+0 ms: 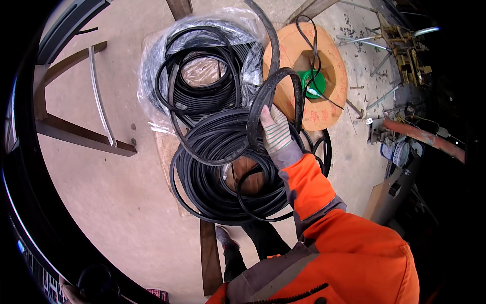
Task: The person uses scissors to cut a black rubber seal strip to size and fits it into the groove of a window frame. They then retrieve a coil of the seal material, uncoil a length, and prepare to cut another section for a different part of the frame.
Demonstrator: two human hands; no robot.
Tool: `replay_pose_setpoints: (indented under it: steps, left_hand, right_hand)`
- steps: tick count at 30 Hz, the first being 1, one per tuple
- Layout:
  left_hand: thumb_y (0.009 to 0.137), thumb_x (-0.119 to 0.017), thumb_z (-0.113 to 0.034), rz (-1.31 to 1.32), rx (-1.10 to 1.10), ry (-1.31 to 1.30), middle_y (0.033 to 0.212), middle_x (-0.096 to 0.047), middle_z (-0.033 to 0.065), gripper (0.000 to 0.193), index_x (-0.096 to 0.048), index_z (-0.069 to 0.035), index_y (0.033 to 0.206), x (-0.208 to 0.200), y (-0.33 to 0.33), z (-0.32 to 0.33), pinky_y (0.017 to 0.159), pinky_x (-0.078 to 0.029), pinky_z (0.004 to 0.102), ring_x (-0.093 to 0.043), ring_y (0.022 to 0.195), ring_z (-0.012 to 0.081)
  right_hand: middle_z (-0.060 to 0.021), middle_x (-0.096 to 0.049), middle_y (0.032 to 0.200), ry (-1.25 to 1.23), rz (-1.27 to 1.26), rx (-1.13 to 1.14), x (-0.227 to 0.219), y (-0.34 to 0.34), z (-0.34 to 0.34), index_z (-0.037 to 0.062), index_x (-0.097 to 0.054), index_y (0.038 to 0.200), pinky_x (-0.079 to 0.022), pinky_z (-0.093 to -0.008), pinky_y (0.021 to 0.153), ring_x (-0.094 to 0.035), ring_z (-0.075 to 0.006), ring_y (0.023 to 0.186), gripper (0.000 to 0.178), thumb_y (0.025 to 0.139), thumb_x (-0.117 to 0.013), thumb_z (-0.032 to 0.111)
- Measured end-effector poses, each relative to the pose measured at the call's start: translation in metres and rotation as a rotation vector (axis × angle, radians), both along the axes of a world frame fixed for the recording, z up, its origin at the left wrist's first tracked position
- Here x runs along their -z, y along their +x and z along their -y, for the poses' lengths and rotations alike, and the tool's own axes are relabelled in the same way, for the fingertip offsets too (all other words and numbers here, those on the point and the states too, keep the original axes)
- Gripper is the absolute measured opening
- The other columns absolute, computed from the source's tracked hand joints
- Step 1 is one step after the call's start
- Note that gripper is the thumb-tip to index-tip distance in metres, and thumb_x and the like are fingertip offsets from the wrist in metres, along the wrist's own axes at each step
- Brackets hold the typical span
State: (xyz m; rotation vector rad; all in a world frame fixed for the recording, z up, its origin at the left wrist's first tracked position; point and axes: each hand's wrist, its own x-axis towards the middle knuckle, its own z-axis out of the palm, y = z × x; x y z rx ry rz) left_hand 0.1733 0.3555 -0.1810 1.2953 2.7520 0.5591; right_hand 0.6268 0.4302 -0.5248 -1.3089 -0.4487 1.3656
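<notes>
My right hand (276, 133), in a striped work glove with the thumb tip bare, is closed around a length of black rubber strip (258, 109). The strip loops over beside the hand, and one stretch rises past the top of the view. Under the hand lies a large loose coil of black strip (202, 157), with brown material showing through its middle. Just beyond is a second black coil (217, 96), partly inside clear plastic wrap (152, 76). My fingers' far side is hidden by the strip. My left hand cannot be made out.
Right of the coils lies a round cardboard-faced reel (331, 55), with a green core (316, 83) and a thin black cord (315, 45) across it. Metal stands and machine parts (400, 50) line the right. A brown frame (76, 134) and a pale strip (101, 96) are at left.
</notes>
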Motion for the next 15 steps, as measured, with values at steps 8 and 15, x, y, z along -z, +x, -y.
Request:
replay_pose_setpoints:
  steps: [8,15]
  left_hand:
    - [0.096,-0.042,-0.038,0.034,0.028,0.037,0.078,-0.058,0.0033,0.047,-0.071,-0.002,0.104,0.003,-0.007,0.001,0.06,-0.042,0.0282,-0.05,0.067,0.015]
    - [0.094,-0.044,-0.036,0.043,-0.003,0.078,0.079,-0.06,0.0029,0.044,-0.072,-0.003,0.102,0.006,0.001,-0.002,0.061,-0.044,0.0286,-0.052,0.066,0.0146]
  right_hand:
    - [-0.001,-0.062,0.076,-0.128,0.167,-0.128,0.006,0.019,0.059,0.0038,-0.061,0.105,-0.046,-0.0216,0.057,-0.057,-0.0082,0.064,0.03,0.104,-0.048,0.031]
    - [-0.0014,-0.057,0.074,-0.328,0.663,-0.56,0.005,0.055,0.127,0.0032,-0.062,0.099,-0.045,-0.0263,0.065,-0.049,-0.0103,0.068,0.017,0.099,-0.055,0.018]
